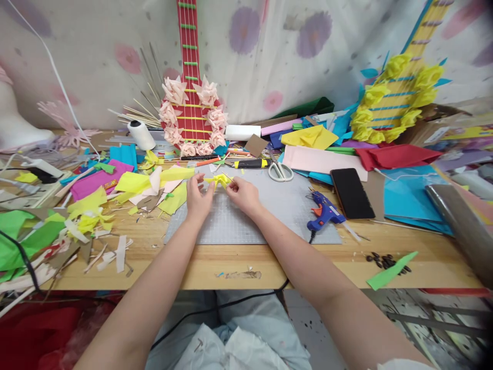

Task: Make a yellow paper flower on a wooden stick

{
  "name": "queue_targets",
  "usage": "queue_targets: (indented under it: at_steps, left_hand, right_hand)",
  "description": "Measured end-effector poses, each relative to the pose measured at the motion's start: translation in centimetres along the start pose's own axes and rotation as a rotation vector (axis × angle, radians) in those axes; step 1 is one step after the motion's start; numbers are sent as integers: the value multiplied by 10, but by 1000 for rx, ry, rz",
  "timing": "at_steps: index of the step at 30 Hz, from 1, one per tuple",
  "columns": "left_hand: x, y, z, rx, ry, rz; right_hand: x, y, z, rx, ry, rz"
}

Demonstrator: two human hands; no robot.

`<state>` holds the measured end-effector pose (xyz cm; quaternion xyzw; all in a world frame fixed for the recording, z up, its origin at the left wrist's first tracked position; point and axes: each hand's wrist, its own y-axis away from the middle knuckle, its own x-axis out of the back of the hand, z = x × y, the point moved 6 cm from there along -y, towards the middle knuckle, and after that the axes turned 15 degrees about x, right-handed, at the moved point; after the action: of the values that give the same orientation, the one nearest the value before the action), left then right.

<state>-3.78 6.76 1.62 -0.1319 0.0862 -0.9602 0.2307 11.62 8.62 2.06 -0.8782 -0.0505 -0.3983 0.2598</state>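
Both my hands meet over the grey cutting mat [269, 216] in the middle of the wooden table. Between them is a small yellow paper flower [220, 180] on a thin stick. My left hand [198, 198] pinches the flower's left side with its fingers closed. From the right, my right hand [243, 194] pinches the flower and its stick. The flower is held just above the mat's far edge.
A blue glue gun [322, 213], a black phone [352, 193] and white scissors [280, 171] lie right of my hands. Paper scraps [88, 210] cover the left. A red cardboard guitar with pink flowers [191, 115] and a yellow-flowered one [393, 100] lean at the back.
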Motion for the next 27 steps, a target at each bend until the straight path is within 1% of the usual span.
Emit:
queue_targets:
  at_steps: [3,5,6,7,9,11,13,15,17,20,27]
  left_hand:
    - [0,11,21,-248,-232,37]
    - [-3,19,30,-348,-319,58]
    - [-6,22,33,-382,-344,46]
    - [-10,25,33,-401,-360,8]
    - [-21,29,30,-376,-378,-123]
    - [-30,30,21,-276,-392,-237]
    - [-34,29,14,-171,-402,-299]
    - [-36,28,10,-114,-407,-337]
    - [-37,27,9,-81,-409,-358]
    - [-36,25,8,-45,-414,-341]
    - [-35,23,10,-78,-470,-301]
  right_hand:
    - [-2,1,1,-36,-6,-10]
    - [-2,1,2,-58,6,-13]
    - [-2,2,2,-69,16,-14]
    - [-2,2,3,-79,28,-16]
    - [-3,3,2,-94,47,-36]
    - [-4,3,2,-102,62,-68]
    - [-4,3,0,-102,82,-96]
    - [-4,3,-2,-97,104,-116]
    - [-4,3,-3,-96,114,-129]
    - [-5,3,-2,-100,117,-135]
    - [-9,3,-4,-39,105,-156]
